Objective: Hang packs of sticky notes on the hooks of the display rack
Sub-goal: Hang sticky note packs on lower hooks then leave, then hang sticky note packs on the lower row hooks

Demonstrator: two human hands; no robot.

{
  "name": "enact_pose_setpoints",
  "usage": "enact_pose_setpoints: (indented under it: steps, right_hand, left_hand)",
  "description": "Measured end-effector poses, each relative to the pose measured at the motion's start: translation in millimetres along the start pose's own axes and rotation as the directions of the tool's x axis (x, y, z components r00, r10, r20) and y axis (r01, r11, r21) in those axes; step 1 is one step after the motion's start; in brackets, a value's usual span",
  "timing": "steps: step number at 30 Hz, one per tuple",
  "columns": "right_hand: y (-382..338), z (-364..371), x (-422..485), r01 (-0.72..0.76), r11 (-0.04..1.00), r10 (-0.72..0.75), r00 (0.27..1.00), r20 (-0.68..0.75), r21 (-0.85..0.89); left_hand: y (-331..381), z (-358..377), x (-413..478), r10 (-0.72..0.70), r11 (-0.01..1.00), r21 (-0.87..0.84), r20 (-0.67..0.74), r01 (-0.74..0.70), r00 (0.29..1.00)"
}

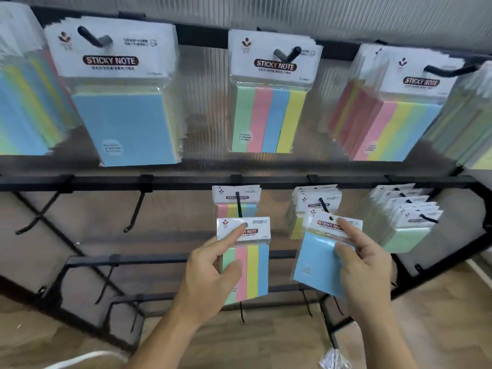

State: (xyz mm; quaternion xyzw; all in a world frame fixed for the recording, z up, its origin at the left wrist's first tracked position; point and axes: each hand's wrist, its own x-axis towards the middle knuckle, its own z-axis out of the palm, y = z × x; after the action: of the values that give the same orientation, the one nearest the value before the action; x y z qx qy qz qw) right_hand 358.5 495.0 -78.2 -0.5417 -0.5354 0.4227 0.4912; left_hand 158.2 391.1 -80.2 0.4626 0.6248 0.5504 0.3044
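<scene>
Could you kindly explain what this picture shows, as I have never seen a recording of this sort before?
There is no machine here: a person works with bare hands, and the single picture comes from a camera worn on their head, looking forward and down. The left hand holds a striped pack of sticky notes; the right hand holds a blue pack. Both are held up before a black display rack, where many packs hang. Two hooks at the left of the middle row are bare.

Two hands [210, 265] [364, 265], two held packs [254, 267] [316, 259]
</scene>
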Motion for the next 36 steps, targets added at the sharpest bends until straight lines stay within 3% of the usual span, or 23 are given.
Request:
enact_pose_setpoints:
  steps: [8,15,22,28,36]
  right_hand:
    - [15.6,-17.6,9.9,-0.007,1.000,0.006,0.995,0.096,0.008]
    - [23.0,-21.9,20.9,0.101,0.981,-0.069,0.979,0.190,-0.167]
    - [21.2,-14.3,47.8,0.291,0.879,-0.182,0.937,0.300,-0.378]
    - [10.9,-7.6,68.5,0.320,0.819,-0.176,0.930,0.322,-0.475]
    - [-9.3,-18.3,73.7,0.411,0.820,-0.307,0.903,0.299,-0.399]
  left_hand:
    - [9.2,14.6,-8.6,-0.054,0.994,0.092,-0.110,0.064,0.992]
    - [-7.6,17.4,-2.4,-0.136,0.980,0.126,-0.163,0.157,0.977]
    - [-7.7,19.6,21.0,-0.205,0.956,0.170,-0.186,0.237,0.961]
    - [4.8,20.4,44.7,-0.214,0.925,0.282,-0.172,0.256,0.962]
    - [20.0,16.7,41.8,-0.132,0.892,0.378,-0.310,0.250,0.942]
